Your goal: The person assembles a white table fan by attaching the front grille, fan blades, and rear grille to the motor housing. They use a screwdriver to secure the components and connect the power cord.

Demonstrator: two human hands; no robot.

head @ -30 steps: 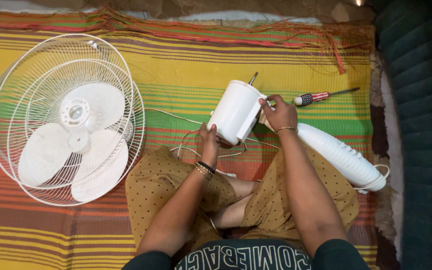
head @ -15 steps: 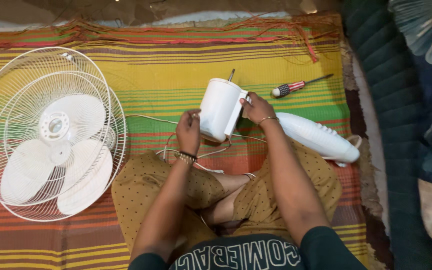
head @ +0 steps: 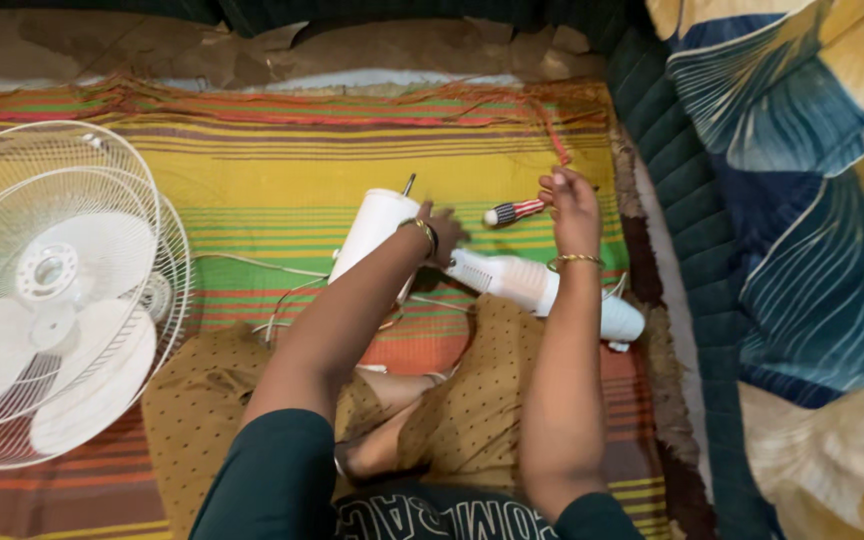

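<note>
The person sits cross-legged on a striped woven floor mat (head: 292, 170) of yellow, green and red. The left hand (head: 442, 235) rests against the white cylindrical plastic fan motor housing (head: 372, 235), fingers closed on its far side, apparently to steady it; the housing lies tilted on the mat in front of the knees, its metal shaft (head: 408, 185) pointing away. The right hand (head: 572, 205) is extended to the red-and-white-handled screwdriver (head: 514, 211) lying just beyond the housing; its fingertips sit at the shank end, but whether they have closed on the tool cannot be told. The hands are apart. A white ribbed plastic fan stand neck (head: 542, 285) lies beneath the right forearm. A white wire fan guard with blades (head: 52, 290) lies well apart to the left. A white cable (head: 252, 262) trails from the housing.
</note>
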